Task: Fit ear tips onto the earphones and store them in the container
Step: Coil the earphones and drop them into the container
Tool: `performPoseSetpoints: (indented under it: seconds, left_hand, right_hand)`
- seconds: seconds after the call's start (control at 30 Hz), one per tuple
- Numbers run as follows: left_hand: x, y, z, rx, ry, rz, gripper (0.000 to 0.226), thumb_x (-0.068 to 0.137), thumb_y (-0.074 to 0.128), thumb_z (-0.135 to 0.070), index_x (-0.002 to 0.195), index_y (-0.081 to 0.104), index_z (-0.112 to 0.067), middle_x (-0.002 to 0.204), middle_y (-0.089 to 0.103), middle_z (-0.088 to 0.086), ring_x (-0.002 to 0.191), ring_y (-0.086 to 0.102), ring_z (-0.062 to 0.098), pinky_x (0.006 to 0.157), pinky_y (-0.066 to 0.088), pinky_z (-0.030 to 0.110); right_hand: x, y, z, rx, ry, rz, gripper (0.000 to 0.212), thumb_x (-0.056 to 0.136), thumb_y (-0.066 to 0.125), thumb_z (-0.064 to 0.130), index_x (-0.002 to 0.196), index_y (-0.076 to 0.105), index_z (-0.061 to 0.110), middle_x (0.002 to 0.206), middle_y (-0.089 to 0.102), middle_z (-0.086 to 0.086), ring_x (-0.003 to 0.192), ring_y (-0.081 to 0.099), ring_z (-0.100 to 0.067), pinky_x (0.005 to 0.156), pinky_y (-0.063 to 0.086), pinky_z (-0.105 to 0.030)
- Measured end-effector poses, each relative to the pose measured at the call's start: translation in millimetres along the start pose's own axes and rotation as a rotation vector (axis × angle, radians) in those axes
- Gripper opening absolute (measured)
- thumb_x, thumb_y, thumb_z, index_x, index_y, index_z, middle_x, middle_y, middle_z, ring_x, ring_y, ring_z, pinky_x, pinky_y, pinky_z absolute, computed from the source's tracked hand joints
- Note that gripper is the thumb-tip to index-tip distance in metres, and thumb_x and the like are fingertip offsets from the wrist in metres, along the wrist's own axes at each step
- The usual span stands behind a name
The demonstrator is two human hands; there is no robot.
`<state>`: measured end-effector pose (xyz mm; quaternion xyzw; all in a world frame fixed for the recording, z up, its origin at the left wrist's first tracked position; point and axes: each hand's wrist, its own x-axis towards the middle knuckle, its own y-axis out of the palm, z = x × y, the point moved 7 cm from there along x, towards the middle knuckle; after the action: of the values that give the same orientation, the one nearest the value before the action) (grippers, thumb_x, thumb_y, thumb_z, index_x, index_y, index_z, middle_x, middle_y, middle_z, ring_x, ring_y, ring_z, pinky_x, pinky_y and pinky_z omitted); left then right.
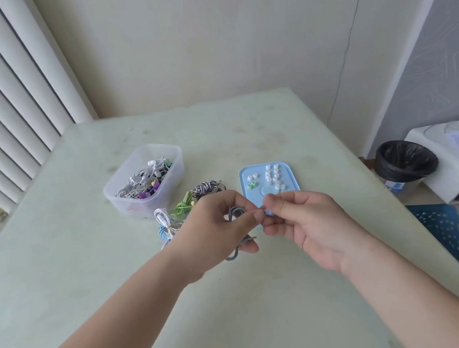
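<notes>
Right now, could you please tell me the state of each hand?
Left hand: closed, holding the grey earphones.
Right hand: closed, pinching a bluish piece, likely an ear tip.

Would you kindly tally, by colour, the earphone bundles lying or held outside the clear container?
White earphones: 1
Green earphones: 1
Striped earphones: 1
Blue earphones: 1
Grey earphones, held: 1
Total: 5

Our left hand (218,228) grips a coiled grey earphone (235,212); our right hand (308,221) pinches its end. The container (126,203) sits at ten o'clock.
</notes>
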<state>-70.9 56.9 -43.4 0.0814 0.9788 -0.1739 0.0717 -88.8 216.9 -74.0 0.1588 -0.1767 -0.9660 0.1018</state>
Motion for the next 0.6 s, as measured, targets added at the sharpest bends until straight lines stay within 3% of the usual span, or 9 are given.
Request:
performPoseSetpoints:
  seconds: [0.13,0.27,0.43,0.6]
  left_hand:
    - [9,4,11,-0.052,0.033,-0.064,0.008,0.095,0.075,-0.024,0.096,0.070,-0.018,0.093,0.074,0.000,0.076,0.079,0.024,0.085,0.061,0.053]
    - [17,14,7,-0.020,0.163,-0.062,0.021,0.094,0.076,-0.018,0.111,0.073,-0.030,0.102,0.070,-0.002,0.072,0.078,0.023,0.073,0.065,0.043]
    - [23,15,4,0.129,0.259,-0.083,0.017,0.095,0.074,-0.010,0.099,0.078,-0.026,0.095,0.068,-0.002,0.069,0.076,0.013,0.058,0.062,0.043]
    - [26,12,12,0.031,0.182,-0.129,0.010,0.099,0.068,-0.015,0.098,0.069,-0.025,0.087,0.072,-0.009,0.069,0.076,0.016,0.072,0.062,0.050]
  right_hand:
    - [1,-12,-2,0.094,0.064,0.030,0.021,0.091,0.062,-0.009,0.111,0.068,-0.012,0.103,0.075,-0.024,0.094,0.075,-0.030,0.080,0.062,-0.031]
    - [8,-22,0,0.044,0.065,-0.023,0.021,0.090,0.062,-0.014,0.111,0.066,-0.012,0.100,0.075,-0.026,0.088,0.076,-0.029,0.077,0.063,-0.031]
    - [15,-24,4,-0.018,0.050,-0.054,0.019,0.088,0.069,-0.009,0.107,0.067,-0.011,0.100,0.073,-0.028,0.089,0.076,-0.033,0.075,0.063,-0.032]
    - [10,-16,4,0.027,0.073,0.074,0.028,0.092,0.056,-0.016,0.118,0.066,-0.009,0.115,0.073,-0.025,0.109,0.073,-0.032,0.094,0.059,-0.031]
